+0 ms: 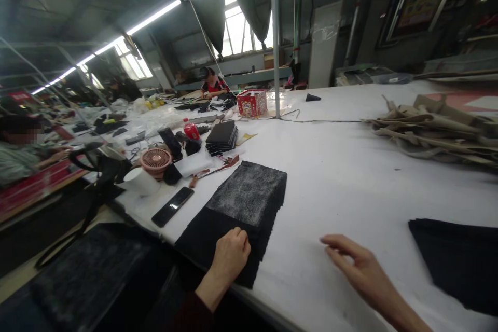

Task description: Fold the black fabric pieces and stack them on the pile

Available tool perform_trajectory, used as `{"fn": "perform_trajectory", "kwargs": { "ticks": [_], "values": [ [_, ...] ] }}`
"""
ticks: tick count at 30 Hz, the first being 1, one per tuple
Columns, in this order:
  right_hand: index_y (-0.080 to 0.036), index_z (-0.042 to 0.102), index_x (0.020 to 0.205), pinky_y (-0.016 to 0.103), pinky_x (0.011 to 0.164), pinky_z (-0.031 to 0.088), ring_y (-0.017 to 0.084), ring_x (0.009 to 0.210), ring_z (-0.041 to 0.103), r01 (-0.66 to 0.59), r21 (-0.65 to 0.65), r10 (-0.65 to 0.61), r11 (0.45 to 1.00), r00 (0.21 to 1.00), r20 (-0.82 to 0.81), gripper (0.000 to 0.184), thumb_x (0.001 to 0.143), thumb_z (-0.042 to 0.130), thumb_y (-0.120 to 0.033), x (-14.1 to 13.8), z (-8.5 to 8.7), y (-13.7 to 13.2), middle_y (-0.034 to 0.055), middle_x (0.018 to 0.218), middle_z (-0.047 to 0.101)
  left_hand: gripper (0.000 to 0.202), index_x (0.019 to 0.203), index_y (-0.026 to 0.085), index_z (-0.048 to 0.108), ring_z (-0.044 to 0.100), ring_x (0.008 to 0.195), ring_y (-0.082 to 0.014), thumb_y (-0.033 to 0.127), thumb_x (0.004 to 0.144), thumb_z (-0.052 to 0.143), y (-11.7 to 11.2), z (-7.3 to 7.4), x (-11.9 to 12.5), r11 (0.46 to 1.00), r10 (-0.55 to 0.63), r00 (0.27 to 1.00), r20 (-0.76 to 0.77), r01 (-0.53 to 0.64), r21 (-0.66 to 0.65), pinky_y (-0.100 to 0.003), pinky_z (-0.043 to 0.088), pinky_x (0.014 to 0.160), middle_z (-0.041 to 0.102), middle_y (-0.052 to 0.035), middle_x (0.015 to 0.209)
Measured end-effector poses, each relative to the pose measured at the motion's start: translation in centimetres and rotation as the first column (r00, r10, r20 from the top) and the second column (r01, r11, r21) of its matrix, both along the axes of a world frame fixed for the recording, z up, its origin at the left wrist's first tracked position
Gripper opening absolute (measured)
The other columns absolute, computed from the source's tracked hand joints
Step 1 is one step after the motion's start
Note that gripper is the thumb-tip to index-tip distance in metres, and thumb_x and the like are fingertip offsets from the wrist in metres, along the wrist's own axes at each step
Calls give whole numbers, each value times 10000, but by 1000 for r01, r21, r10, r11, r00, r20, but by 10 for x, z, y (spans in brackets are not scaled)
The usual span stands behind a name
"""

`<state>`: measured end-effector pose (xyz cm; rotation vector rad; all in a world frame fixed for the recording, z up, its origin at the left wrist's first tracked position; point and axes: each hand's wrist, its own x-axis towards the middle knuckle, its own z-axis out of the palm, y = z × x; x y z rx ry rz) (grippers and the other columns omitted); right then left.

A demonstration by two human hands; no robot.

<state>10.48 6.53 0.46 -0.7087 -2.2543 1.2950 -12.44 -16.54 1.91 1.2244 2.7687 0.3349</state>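
My left hand (232, 254) rests on a piece of black fabric (202, 231) near the table's front edge. Its fingers are curled in, and whatever they may pinch is hidden beneath them. On the far part of that fabric lies a panel with a mottled grey face (249, 192), its edges roughly aligned with the black cloth. Over the white tabletop to the right, my right hand (352, 262) is open, with thumb and fingers apart and nothing in them. Further right sits a dark stack of fabric (455, 262), cut off by the picture's edge.
A phone (173, 206), a white roll (140, 181) and a pink fan (155, 160) lie left. Beyond are dark stacked pieces (221, 137), a red-labelled bottle (191, 129) and a red box (252, 103). A metal pole (275, 36) rises behind; beige scraps (436, 124) pile up right. Co-workers sit at other tables.
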Motion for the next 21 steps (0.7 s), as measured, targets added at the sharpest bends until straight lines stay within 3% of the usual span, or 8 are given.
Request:
{"fn": "perform_trajectory", "kwargs": {
  "ticks": [2,5,11,15,16,17,19,21],
  "values": [
    [-237,727,999,356,886,507,220,1000,639,-252,57,254,966,967,-35,272,889,503,-343,-44,5,-41,82,1109,689,199,779,189,653,602,799,-181,153,858,474,-3,-1,-6,995,25,996,90,-34,99,-279,396,732,630,-42,830],
    [-219,711,1058,364,952,476,201,1045,610,-416,215,431,883,902,-24,306,880,465,-180,-90,6,-83,75,1134,678,190,769,196,680,599,778,-169,153,808,499,-10,-3,-18,979,24,980,198,-63,195,-278,395,744,648,-28,820],
    [-196,707,961,330,862,469,189,952,562,-442,455,431,773,892,135,278,887,463,-85,-134,-7,-100,61,1053,676,181,749,182,698,617,749,-163,214,745,520,-12,-6,-38,951,-38,910,414,-93,293,-265,443,734,679,-15,763],
    [-196,682,930,325,851,456,184,925,539,-397,493,384,774,914,133,267,900,451,-66,-138,-17,-102,47,1067,669,213,724,160,640,625,680,-169,311,765,495,-20,-9,-53,913,-89,822,562,-158,375,-278,491,665,654,-21,703],
    [-200,677,956,329,858,453,187,937,539,-379,498,374,780,920,116,268,901,452,-65,-137,-20,-103,44,1099,665,230,735,161,627,634,686,-173,343,774,492,-28,-9,-60,875,-87,782,618,-236,422,-287,506,667,656,-26,713],
    [-206,671,986,333,864,451,191,952,539,-360,506,363,784,927,96,269,901,456,-68,-136,-23,-104,41,1132,659,242,748,163,619,643,707,-180,374,775,503,-39,-10,-69,802,-80,723,687,-363,475,-302,520,686,660,-31,730],
    [-220,658,1031,339,870,450,197,970,542,-327,523,350,787,935,58,271,901,466,-80,-135,-29,-105,35,1170,652,238,739,177,617,652,703,-197,406,720,555,-67,-7,-90,551,-31,607,794,-652,521,-334,538,703,645,-23,676],
    [-229,649,1038,337,862,453,198,962,551,-302,544,343,783,939,28,263,893,482,-87,-135,-33,-106,32,1169,655,240,722,184,634,652,684,-219,409,694,556,-98,2,-109,380,35,596,802,-750,541,-360,551,693,598,-18,572]
  ]
}}
